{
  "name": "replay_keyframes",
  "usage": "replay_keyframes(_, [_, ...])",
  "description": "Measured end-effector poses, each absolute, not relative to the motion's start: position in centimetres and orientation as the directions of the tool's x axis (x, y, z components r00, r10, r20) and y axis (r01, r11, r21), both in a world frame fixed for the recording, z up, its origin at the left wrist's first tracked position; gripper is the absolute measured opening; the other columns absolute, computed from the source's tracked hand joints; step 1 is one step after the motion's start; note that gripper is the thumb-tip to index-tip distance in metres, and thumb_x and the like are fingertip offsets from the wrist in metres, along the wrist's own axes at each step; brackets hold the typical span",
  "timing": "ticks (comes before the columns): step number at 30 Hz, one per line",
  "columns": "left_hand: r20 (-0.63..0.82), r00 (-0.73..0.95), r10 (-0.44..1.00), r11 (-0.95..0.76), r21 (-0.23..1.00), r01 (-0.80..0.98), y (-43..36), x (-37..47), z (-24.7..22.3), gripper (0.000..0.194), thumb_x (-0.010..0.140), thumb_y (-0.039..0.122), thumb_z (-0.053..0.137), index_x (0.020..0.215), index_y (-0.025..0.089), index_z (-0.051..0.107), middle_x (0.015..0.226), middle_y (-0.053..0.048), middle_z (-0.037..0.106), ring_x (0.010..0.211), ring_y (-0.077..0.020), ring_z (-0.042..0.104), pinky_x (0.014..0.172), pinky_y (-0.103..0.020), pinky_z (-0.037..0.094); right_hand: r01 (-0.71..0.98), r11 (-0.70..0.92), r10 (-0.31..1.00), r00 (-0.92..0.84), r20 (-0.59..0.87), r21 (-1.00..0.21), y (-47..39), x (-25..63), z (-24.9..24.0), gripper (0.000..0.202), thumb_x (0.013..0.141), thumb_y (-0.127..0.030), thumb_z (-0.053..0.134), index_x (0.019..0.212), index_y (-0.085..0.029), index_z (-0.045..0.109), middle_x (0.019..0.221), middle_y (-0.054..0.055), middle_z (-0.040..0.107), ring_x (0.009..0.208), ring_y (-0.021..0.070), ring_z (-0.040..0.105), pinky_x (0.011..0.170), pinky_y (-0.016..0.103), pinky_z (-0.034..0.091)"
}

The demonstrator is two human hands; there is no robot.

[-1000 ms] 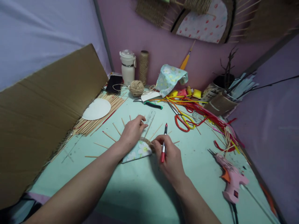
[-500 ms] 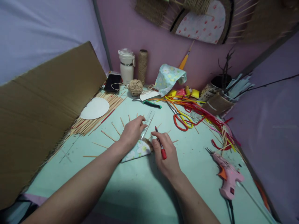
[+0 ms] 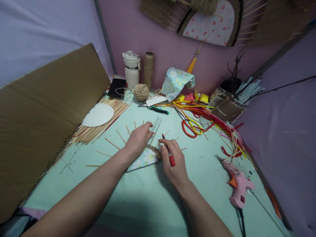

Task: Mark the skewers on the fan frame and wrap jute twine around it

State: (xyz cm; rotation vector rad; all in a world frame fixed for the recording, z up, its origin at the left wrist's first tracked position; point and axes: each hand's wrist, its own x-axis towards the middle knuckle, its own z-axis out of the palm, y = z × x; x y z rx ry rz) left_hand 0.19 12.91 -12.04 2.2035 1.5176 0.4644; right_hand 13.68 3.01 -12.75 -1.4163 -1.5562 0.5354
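Closest in, lower right of the frame, there's one pink glue gun (image 3: 238, 184) on its side, then two bare hands mid-frame. The right hand (image 3: 176, 163) is closed around one red pen (image 3: 172, 160), dark end pointing up and left. The left hand (image 3: 136, 140) has its fingers bent at the edge of one clear ruler (image 3: 156, 125) – can't tell how hard it's pressing. Between and below them, just under center, sits one half-round floral piece (image 3: 149, 157), with thin sticks (image 3: 113, 143) fanned around it; I count ten, though the arm and hands may hide more. Further up: one pair of scissors (image 3: 184, 119) right of center, one green-handled cutting tool (image 3: 160, 110), and one white oval (image 3: 98, 115) on a stick bundle too dense to count, center left. Behind those – one twine ball (image 3: 141, 92), one white bottle (image 3: 131, 72), one twine spool (image 3: 148, 70), one loose floral cloth (image 3: 177, 82), and two containers (image 3: 225, 108) over on the right.
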Motion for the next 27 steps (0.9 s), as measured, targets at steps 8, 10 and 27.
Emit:
replay_keyframes(8, [0.026,0.359,0.933,-0.330,0.459,0.825,13.1,0.2,-12.2,0.023,0.089,0.024,0.052,0.112,0.019,0.052,0.088,-0.005,0.069,0.085,-0.0225,0.065,0.071,-0.030,0.043,0.315,0.022,0.940,0.317,0.127,-0.949,3.4,13.0,-13.5,0.017,0.093,-0.032,0.043,0.096,-0.020,0.055,0.078,-0.001,0.058,0.066,0.0138,0.053,0.061,0.026,0.043])
replay_keyframes(10, [0.024,0.358,0.933,-0.331,0.445,0.832,13.1,0.1,-12.3,0.024,0.089,0.024,0.052,0.112,0.020,0.051,0.088,-0.005,0.069,0.084,-0.0228,0.065,0.070,-0.030,0.043,0.276,0.010,0.945,0.312,0.099,-0.961,3.5,12.9,-13.7,0.016,0.093,-0.033,0.044,0.093,-0.021,0.055,0.071,-0.004,0.054,0.060,0.0126,0.050,0.057,0.025,0.040])
replay_keyframes(27, [-0.035,0.354,0.935,-0.312,0.400,0.862,13.2,0.4,-11.8,0.025,0.090,0.024,0.049,0.115,0.020,0.048,0.092,-0.007,0.070,0.086,-0.0237,0.066,0.070,-0.030,0.042,0.188,0.007,0.959,0.278,0.060,-0.982,4.2,12.8,-14.6,0.023,0.091,-0.039,0.047,0.088,-0.019,0.059,0.066,-0.002,0.057,0.056,0.0124,0.052,0.054,0.023,0.042])
